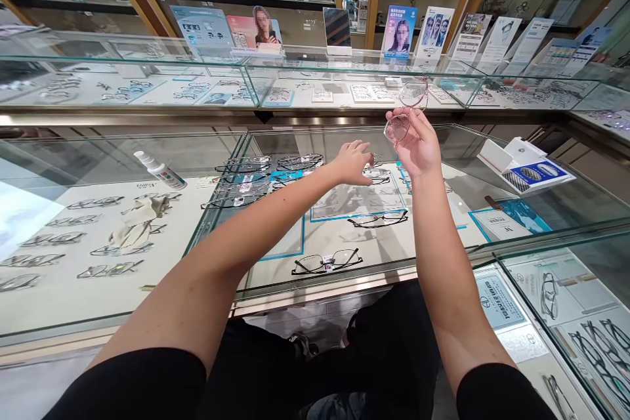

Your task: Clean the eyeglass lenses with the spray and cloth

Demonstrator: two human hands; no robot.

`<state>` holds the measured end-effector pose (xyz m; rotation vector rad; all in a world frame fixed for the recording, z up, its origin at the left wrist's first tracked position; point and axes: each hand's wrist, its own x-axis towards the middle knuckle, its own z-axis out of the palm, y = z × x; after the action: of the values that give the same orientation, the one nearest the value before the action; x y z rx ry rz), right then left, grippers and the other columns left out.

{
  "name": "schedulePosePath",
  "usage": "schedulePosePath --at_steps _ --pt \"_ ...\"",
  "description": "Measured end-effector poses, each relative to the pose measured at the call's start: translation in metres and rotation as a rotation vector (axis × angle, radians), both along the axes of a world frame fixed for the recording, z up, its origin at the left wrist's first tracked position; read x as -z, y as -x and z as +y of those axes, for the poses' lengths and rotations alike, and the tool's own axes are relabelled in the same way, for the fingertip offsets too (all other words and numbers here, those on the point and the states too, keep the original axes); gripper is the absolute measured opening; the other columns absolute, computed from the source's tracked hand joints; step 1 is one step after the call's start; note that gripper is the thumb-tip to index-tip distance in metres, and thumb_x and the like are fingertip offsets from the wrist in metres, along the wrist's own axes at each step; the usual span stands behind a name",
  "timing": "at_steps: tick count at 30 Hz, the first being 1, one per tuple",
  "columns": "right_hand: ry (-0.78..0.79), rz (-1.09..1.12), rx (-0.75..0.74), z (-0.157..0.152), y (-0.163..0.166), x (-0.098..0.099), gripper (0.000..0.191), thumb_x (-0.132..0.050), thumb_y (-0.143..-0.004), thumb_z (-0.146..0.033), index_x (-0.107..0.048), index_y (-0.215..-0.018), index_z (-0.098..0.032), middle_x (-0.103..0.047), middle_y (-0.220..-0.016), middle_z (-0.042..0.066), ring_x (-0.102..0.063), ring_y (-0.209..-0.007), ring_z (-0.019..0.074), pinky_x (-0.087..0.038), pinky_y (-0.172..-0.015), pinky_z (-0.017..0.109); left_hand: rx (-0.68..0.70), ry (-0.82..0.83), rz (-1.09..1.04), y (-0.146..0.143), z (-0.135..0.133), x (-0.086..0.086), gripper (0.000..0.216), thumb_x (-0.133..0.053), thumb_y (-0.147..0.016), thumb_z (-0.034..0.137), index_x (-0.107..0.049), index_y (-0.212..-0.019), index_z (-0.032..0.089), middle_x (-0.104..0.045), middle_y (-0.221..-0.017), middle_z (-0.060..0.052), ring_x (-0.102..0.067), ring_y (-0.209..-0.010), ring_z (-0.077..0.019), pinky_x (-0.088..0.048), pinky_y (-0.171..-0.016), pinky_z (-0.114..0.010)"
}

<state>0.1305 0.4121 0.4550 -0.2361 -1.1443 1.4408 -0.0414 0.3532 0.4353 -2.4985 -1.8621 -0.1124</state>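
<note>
My right hand (pixel 418 141) is raised over the far side of the glass counter (pixel 275 275), palm up. Its fingers pinch a pair of eyeglasses (pixel 396 128) with thin pinkish rims, turned on end so one lens sits above the other. To its left my left hand (pixel 353 163) reaches forward above the counter, fingers apart and holding nothing. Under and around the left hand lie several eyeglasses (pixel 377 176). Nearer to me are a dark-framed pair (pixel 378 218) and another pair with a small tag (pixel 329 262).
A white spray bottle (pixel 160 170) and a crumpled beige cloth (pixel 132 226) are at the left. An opened white-and-blue box (pixel 529 167) stands at the right. Behind runs a glass showcase (pixel 191 62) topped with several display cards (pixel 399 31). Another showcase (pixel 556 321) flanks my right.
</note>
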Motion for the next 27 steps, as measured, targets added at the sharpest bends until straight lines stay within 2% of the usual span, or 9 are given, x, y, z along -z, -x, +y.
schedulePosePath --at_steps 1,3,5,7,11,14,21,25,27 --pt "-0.001 0.006 -0.001 0.000 0.000 0.000 0.032 -0.091 -0.081 -0.054 -0.072 -0.093 -0.033 -0.083 -0.109 0.000 -0.077 -0.120 0.0244 -0.067 -0.088 0.038 0.024 -0.041 -0.037 -0.007 -0.010 -0.003 0.053 -0.074 -0.086 0.049 -0.075 -0.131 0.020 -0.054 -0.166 -0.019 -0.048 -0.154 -0.0398 -0.037 -0.126 -0.054" --pt "-0.003 0.006 -0.005 0.001 -0.002 -0.001 0.032 -0.092 -0.080 -0.054 -0.072 -0.093 -0.032 -0.083 -0.110 0.000 -0.076 -0.121 0.0244 -0.067 -0.089 0.038 0.076 -0.073 -0.103 -0.022 -0.032 -0.009 0.036 -0.065 -0.094 0.045 -0.079 -0.116 0.021 -0.073 -0.134 -0.015 -0.066 -0.129 -0.0341 -0.049 -0.110 -0.048" --pt "0.002 -0.009 -0.001 0.001 -0.004 -0.003 0.031 -0.090 -0.082 -0.054 -0.072 -0.094 -0.032 -0.082 -0.112 0.001 -0.076 -0.123 0.0244 -0.066 -0.091 0.038 0.168 0.062 -0.102 -0.036 -0.052 -0.009 0.035 -0.069 -0.090 0.054 -0.082 -0.099 0.023 -0.079 -0.110 -0.010 -0.072 -0.110 -0.0322 -0.054 -0.099 -0.044" --pt "0.013 -0.028 0.012 0.002 -0.006 -0.004 0.030 -0.088 -0.084 -0.054 -0.071 -0.095 -0.033 -0.082 -0.113 0.001 -0.075 -0.127 0.0243 -0.066 -0.094 0.039 0.208 0.164 -0.057 -0.046 -0.067 -0.004 0.034 -0.074 -0.087 0.056 -0.083 -0.095 0.025 -0.081 -0.103 -0.008 -0.074 -0.106 -0.0326 -0.055 -0.092 -0.043" --pt "0.013 -0.022 0.028 0.003 -0.009 -0.005 0.030 -0.088 -0.084 -0.055 -0.071 -0.095 -0.033 -0.082 -0.114 0.000 -0.074 -0.131 0.0245 -0.065 -0.098 0.040 0.169 0.157 0.028 -0.051 -0.071 0.007 0.022 -0.067 -0.090 0.034 -0.087 -0.096 0.025 -0.084 -0.106 -0.008 -0.075 -0.110 -0.0331 -0.056 -0.089 -0.043" --pt "-0.009 -0.014 0.013 0.003 -0.008 -0.004 0.030 -0.088 -0.083 -0.055 -0.071 -0.096 -0.034 -0.082 -0.114 0.000 -0.074 -0.132 0.0241 -0.065 -0.099 0.040 0.089 0.121 0.040 -0.043 -0.060 0.007 0.025 -0.063 -0.090 0.029 -0.087 -0.094 0.023 -0.085 -0.106 -0.010 -0.076 -0.110 -0.0335 -0.057 -0.088 -0.043" --pt "-0.051 -0.035 0.036 0.000 -0.012 -0.008 0.028 -0.085 -0.086 -0.056 -0.071 -0.097 -0.034 -0.080 -0.117 0.001 -0.070 -0.139 0.0268 -0.064 -0.102 0.045 -0.040 0.109 0.050 -0.023 -0.034 0.003 0.024 -0.064 -0.088 0.032 -0.083 -0.097 0.021 -0.083 -0.109 -0.012 -0.074 -0.113 -0.0349 -0.055 -0.094 -0.044" --pt "-0.047 0.023 0.082 0.003 -0.030 -0.014 0.024 -0.085 -0.086 -0.054 -0.074 -0.095 -0.035 -0.080 -0.120 0.001 -0.068 -0.142 0.0286 -0.065 -0.103 0.046 0.025 -0.038 -0.085 -0.031 -0.026 -0.001 0.046 -0.072 -0.083 0.043 -0.072 -0.123 0.020 -0.074 -0.127 -0.015 -0.068 -0.117 -0.0349 -0.053 -0.096 -0.046" --pt "-0.037 0.069 0.121 0.007 -0.042 -0.016 0.021 -0.085 -0.087 -0.052 -0.075 -0.094 -0.035 -0.081 -0.122 0.000 -0.067 -0.143 0.0283 -0.066 -0.104 0.046 0.089 -0.078 -0.124 -0.046 -0.016 -0.006 0.050 -0.071 -0.085 0.050 -0.068 -0.127 0.021 -0.069 -0.133 -0.016 -0.064 -0.122 -0.0354 -0.050 -0.101 -0.047"
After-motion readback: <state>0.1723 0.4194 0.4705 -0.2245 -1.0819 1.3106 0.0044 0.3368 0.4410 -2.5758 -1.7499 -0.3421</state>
